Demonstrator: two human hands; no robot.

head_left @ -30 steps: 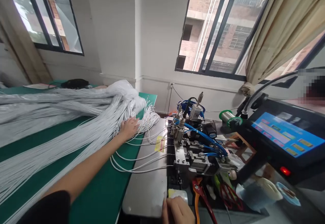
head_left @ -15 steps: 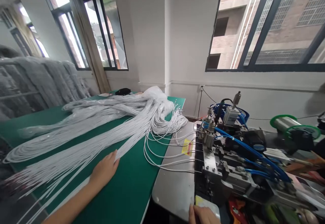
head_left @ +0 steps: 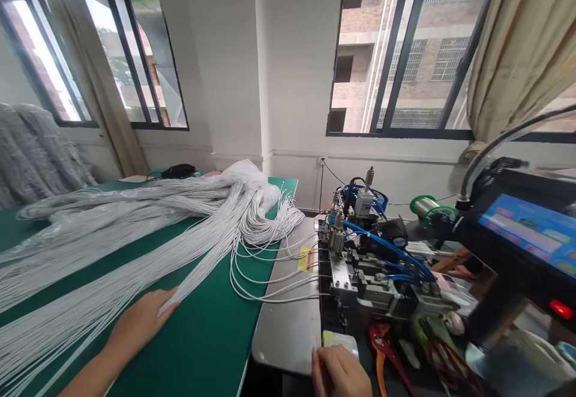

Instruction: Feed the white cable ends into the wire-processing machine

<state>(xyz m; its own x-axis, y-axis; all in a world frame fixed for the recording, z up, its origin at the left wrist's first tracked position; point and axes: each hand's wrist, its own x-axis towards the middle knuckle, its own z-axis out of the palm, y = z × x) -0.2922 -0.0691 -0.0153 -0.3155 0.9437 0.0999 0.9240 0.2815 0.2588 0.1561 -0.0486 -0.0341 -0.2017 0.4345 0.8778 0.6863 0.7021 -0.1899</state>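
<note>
the white wires (head_left: 135,247) lie in long flat bundles on the green mat (head_left: 216,343), running from about 8 o'clock in the person's view up to a heap near 11 o'clock. a few loose ends loop off toward 3 o'clock across the metal plate (head_left: 283,331) into the machine (head_left: 360,277). the left hand (head_left: 137,325) rests flat on the nearest bundle, palm down, fingers spread out and fingertips on a thin run of strands, not closed round anything. the right hand (head_left: 342,373) sits at 6 o'clock of the machine, fingers loosely curled at a small yellow-and-white block (head_left: 341,340) on the plate's near edge. can't tell if it grips the block or just rests there. risky bits, imo: the strands are packed close and cross near the heap, so dragging one out under a flat palm could pull its neighbours along and snarl the lot. the loops on the plate are slack and overlapping, so a tug from the mat side might yank an end out of the machine or skew it. and the right hand's fingers are near the clamps, with red-handled pliers (head_left: 387,355) at its 3 o'clock, so a pinch or knock looks possible.
</note>
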